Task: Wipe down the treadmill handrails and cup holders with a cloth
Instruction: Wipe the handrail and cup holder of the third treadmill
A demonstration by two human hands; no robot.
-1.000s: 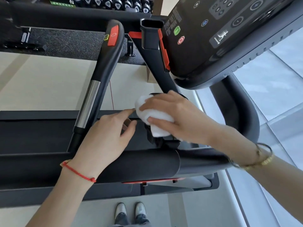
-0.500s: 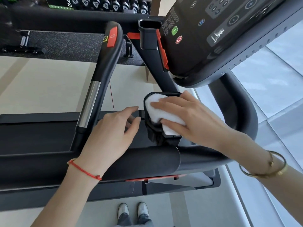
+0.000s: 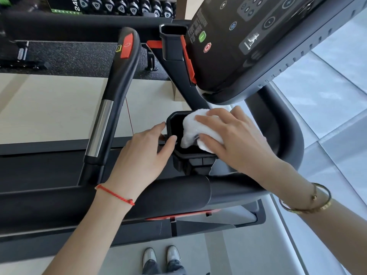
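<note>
A black cup holder (image 3: 172,126) sits in the middle of the treadmill frame. My right hand (image 3: 232,135) grips a white cloth (image 3: 191,126) and presses it onto the holder's right rim and into its opening. Resting against the holder's left outer wall is my left hand (image 3: 143,155), fingers loosely extended, thumb at the rim. A black handrail (image 3: 111,108) with a chrome section and red button runs up on the left. The padded front handrail (image 3: 178,195) crosses below both wrists.
The console (image 3: 258,36) with green and red buttons hangs over at upper right. A second cup holder (image 3: 172,42) stands farther up the frame. A dumbbell rack (image 3: 119,6) lines the top. The curved right rail (image 3: 288,139) bends behind my right hand.
My right hand has slid the cloth to the right across the cup holder, uncovering the holder's left opening. My left hand has stayed at the holder's left side.
</note>
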